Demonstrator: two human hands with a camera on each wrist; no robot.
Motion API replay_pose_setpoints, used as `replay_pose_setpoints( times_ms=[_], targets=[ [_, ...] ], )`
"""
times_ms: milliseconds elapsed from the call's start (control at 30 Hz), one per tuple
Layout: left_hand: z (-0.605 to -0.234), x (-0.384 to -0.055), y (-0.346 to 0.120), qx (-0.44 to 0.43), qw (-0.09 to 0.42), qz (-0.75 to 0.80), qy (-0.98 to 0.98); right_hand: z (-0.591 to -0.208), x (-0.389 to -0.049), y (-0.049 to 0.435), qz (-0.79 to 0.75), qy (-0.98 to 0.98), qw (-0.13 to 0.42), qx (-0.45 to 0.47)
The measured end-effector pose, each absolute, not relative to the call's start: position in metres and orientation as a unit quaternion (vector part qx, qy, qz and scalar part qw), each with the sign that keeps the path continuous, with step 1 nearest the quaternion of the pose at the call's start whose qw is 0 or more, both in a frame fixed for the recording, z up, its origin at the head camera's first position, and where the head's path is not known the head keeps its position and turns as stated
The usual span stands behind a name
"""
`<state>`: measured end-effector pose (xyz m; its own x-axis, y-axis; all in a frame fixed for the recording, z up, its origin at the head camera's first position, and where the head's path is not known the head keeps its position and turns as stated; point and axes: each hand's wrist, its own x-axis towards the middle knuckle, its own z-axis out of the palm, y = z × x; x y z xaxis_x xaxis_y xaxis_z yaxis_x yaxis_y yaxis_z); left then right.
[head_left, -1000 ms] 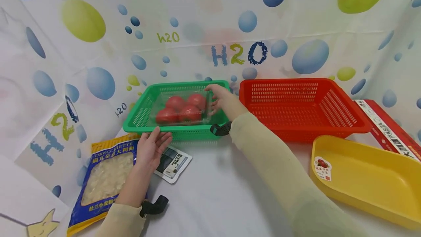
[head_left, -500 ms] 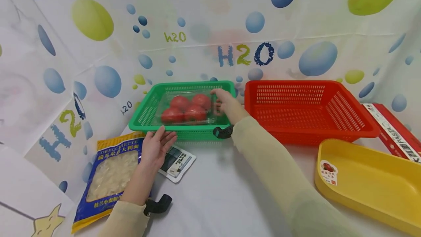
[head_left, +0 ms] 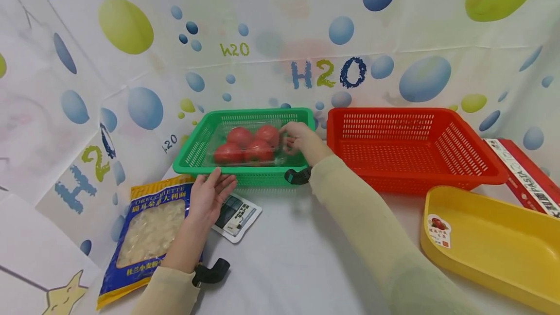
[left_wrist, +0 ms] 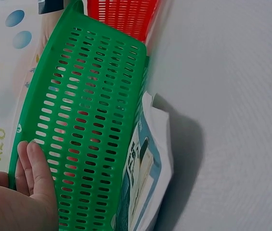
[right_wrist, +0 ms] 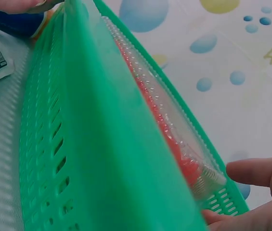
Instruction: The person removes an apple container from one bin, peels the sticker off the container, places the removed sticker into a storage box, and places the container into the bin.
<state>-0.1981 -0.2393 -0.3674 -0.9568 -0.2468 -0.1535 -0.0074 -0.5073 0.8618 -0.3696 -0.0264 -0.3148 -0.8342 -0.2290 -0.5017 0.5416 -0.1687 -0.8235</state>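
A clear plastic box of tomatoes lies inside the green basket. The right hand is inside the basket's right end, its fingers loosely bent right by the box's end. In the right wrist view, one finger of the right hand points at the box's corner. At the basket's front rim, left of centre, the left hand is turned palm up with spread fingers. In the left wrist view, the left hand lays its fairly straight fingers against the perforated outer wall.
A red basket stands to the right, with a yellow basin before it and a red pasta box beyond. Beside the left forearm lie a blue and yellow bag of orecchiette and a white printed packet.
The right hand's fingers have lowered a little at the end of the tomato box. The left hand keeps its place at the rim. The whole head view has shifted slightly.
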Motion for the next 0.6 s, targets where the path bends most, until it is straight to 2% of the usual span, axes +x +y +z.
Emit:
replay_pose_setpoints(
  times_ms=[267,600],
  targets=[
    [-0.3679,-0.1972,-0.2408,0.128,0.067,-0.862,-0.486,-0.3141,-0.3682,-0.0281,-0.757,0.583,0.26,0.139],
    [-0.3677,-0.1984,-0.241,0.127,0.069,-0.86,-0.49,-0.3092,-0.3626,-0.0247,-0.762,0.589,0.254,0.091]
  ],
)
